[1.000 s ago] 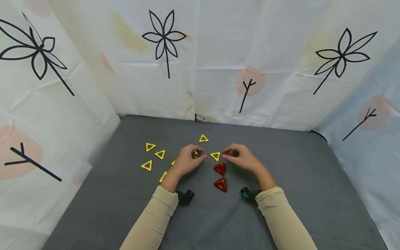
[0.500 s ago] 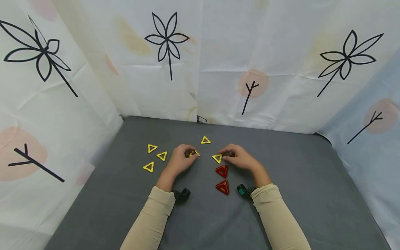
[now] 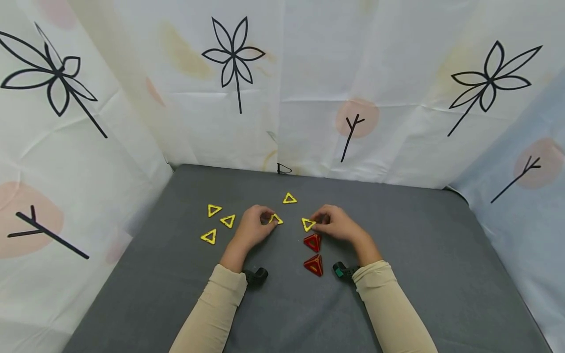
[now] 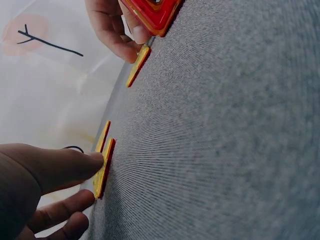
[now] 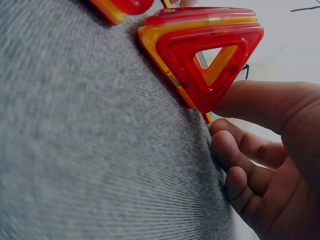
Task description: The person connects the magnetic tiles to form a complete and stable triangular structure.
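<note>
My left hand (image 3: 255, 224) pinches a flat yellow triangular magnetic tile (image 3: 276, 219) at its left side. In the left wrist view the thumb lies against the face of this tile (image 4: 104, 172), which shows a red edge. Across a small gap, my right hand (image 3: 337, 223) pinches another yellow triangular tile (image 3: 307, 225) by its right corner; only a sliver of this tile (image 5: 208, 118) shows in the right wrist view. Just below it stands a red pyramid of triangular tiles (image 3: 313, 242), with a second red pyramid (image 3: 314, 265) nearer me.
One yellow triangle (image 3: 289, 198) lies farther back between the hands. Three more yellow triangles, among them one nearest me (image 3: 209, 237), lie left of my left hand. Grey cloth (image 3: 419, 274) covers the table, and white patterned curtains (image 3: 309, 73) enclose its back and sides.
My left hand has drawn back leftward, uncovering its tile and hiding two yellow triangles nearer me. My right hand has shifted left onto the other tile, which is turned slightly.
</note>
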### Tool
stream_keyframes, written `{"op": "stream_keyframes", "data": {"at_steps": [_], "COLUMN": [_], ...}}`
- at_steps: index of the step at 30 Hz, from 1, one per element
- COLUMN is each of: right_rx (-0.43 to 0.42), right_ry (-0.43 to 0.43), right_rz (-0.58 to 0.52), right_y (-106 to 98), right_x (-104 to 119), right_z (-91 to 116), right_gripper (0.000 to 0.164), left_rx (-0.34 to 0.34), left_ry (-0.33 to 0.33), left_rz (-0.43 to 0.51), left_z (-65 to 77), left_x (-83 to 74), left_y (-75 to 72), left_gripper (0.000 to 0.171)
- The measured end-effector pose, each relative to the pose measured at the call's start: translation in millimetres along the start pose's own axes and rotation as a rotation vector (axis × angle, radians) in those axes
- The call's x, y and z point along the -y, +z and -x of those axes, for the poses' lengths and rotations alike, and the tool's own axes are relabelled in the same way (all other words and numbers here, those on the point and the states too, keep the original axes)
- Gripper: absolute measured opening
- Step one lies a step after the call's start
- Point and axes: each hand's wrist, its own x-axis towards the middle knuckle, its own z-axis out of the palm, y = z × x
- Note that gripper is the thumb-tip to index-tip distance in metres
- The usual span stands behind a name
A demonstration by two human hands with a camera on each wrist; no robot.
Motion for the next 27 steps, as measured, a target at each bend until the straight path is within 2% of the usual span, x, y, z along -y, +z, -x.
{"op": "stream_keyframes", "data": {"at_steps": [6,11,27], "right_rx": [-0.024,-0.020,-0.020], "right_ry": [0.024,0.036,0.007], "right_rz": [0.011,0.013,0.022], "right_y": [1.3,1.8,2.7], "right_x": [1.4,1.3,1.2], "right_z": [-1.7,-1.7,-1.0], "right_gripper": [0.021,0.027,0.025], "left_rx": [-0.010,0.002,0.054], "left_ry": [-0.036,-0.055,-0.027], "left_rz": [-0.070,-0.087,-0.092], "left_z": [0.7,1.0,1.9], "left_x": [-0.2,-1.2,-8.6], "left_y": [0.1,0.3,3.5], "left_gripper": [0.029,0.030,0.028]}}
